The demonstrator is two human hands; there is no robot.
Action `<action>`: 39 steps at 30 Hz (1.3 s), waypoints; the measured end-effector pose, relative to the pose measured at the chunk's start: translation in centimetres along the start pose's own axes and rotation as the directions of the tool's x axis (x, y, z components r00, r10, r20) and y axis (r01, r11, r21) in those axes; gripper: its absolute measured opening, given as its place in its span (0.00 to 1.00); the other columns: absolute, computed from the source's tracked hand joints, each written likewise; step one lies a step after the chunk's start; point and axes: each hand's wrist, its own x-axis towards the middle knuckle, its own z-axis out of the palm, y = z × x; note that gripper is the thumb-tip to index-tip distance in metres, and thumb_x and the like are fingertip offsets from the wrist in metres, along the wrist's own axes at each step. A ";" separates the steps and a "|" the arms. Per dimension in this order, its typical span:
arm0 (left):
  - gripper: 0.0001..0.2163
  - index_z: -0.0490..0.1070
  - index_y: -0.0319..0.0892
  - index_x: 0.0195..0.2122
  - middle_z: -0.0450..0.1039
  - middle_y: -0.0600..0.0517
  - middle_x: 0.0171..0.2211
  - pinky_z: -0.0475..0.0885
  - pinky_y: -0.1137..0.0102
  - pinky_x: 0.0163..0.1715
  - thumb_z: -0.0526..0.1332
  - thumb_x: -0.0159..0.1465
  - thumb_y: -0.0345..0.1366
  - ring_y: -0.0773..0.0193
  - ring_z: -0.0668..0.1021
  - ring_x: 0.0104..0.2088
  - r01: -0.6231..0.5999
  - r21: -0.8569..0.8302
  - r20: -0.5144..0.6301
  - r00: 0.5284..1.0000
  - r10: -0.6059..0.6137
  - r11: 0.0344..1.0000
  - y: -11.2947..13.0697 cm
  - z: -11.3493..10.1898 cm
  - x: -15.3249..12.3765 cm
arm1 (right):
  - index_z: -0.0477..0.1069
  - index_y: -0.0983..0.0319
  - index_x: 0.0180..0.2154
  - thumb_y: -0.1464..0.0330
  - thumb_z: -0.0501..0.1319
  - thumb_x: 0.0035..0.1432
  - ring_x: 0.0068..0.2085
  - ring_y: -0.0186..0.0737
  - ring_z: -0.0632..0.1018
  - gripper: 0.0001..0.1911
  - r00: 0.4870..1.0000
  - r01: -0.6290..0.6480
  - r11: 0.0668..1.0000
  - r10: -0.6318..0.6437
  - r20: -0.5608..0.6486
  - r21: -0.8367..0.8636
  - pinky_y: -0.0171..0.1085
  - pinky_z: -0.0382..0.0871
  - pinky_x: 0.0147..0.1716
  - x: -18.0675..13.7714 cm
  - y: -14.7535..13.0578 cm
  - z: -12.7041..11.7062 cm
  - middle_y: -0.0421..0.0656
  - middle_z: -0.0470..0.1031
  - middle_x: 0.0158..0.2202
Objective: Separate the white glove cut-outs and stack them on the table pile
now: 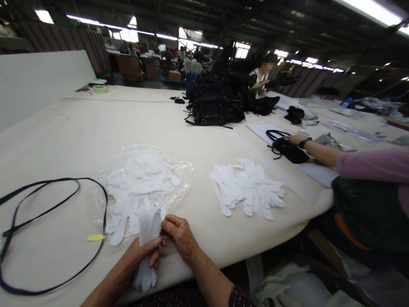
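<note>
A small bundle of long white strips with rounded ends (145, 226) is gripped by my left hand (143, 253), the thumb lying across it. My right hand (179, 232) pinches at the right edge of that bundle, its fingertips close to the left hand's. Just beyond my hands, a clear plastic bag (183, 170) lies spread on the table with a heap of similar white strips (140, 170) in and on it. Further right is a second loose pile of white strips (247, 187).
A black cord loop (105, 200) with a yellow tag (96, 237) lies at left. Black bags (214, 108) are heaped at the far side beside a co-worker. At right, another person's hand (295, 140) touches a black handbag (289, 151). Green tape (100, 89) sits far left.
</note>
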 end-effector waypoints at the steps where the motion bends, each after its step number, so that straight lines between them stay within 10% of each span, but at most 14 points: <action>1: 0.14 0.74 0.43 0.31 0.64 0.58 0.12 0.65 0.70 0.22 0.63 0.60 0.50 0.64 0.70 0.16 -0.002 0.007 -0.003 1.000 0.002 1.000 -0.2 -0.1 0.0 | 0.74 0.62 0.31 0.53 0.66 0.53 0.23 0.31 0.68 0.17 1.000 0.005 1.000 -0.005 0.025 0.005 0.35 0.65 0.31 -0.2 0.0 -0.2 0.35 0.68 0.22; 11: 0.14 0.72 0.43 0.30 0.66 0.57 0.14 0.68 0.71 0.26 0.58 0.65 0.47 0.64 0.72 0.21 -0.028 -0.006 -0.049 0.998 0.028 1.000 0.1 -0.7 -0.2 | 0.79 0.62 0.37 0.61 0.66 0.55 0.29 0.32 0.69 0.12 0.996 0.037 0.994 -0.028 0.084 -0.103 0.35 0.63 0.36 -0.3 -0.4 0.1 0.36 0.69 0.23; 19: 0.13 0.72 0.42 0.33 0.66 0.59 0.16 0.68 0.74 0.21 0.65 0.59 0.47 0.66 0.72 0.20 -0.077 -0.169 -0.224 0.974 0.038 0.983 0.8 0.0 0.4 | 0.78 0.59 0.40 0.64 0.68 0.52 0.50 0.42 0.76 0.11 0.920 0.270 0.939 -0.317 -0.230 -0.213 0.39 0.70 0.50 0.8 0.7 0.8 0.44 0.77 0.48; 23: 0.13 0.74 0.41 0.31 0.65 0.58 0.15 0.69 0.74 0.23 0.64 0.60 0.47 0.65 0.72 0.20 -0.099 -0.057 -0.212 0.974 0.084 0.993 1.0 0.5 0.4 | 0.77 0.57 0.45 0.63 0.69 0.50 0.39 0.38 0.77 0.18 0.956 0.218 0.964 -0.243 -0.167 -0.153 0.37 0.73 0.38 1.7 0.3 0.9 0.43 0.75 0.53; 31: 0.13 0.74 0.41 0.33 0.65 0.59 0.14 0.68 0.74 0.24 0.63 0.61 0.47 0.66 0.73 0.20 -0.095 -0.028 -0.210 0.974 0.087 0.995 1.0 0.7 0.1 | 0.75 0.60 0.25 0.63 0.69 0.50 0.55 0.43 0.73 0.09 0.951 0.229 0.959 -0.257 -0.174 -0.165 0.40 0.64 0.56 2.2 0.5 0.0 0.44 0.75 0.55; 39: 0.13 0.73 0.41 0.33 0.65 0.58 0.15 0.67 0.75 0.23 0.63 0.61 0.47 0.66 0.73 0.20 -0.085 -0.054 -0.217 0.974 0.071 0.995 0.6 0.5 0.2 | 0.75 0.61 0.28 0.61 0.71 0.46 0.47 0.42 0.76 0.11 0.965 0.205 0.974 -0.218 -0.142 -0.100 0.40 0.70 0.47 2.2 0.6 0.2 0.43 0.74 0.55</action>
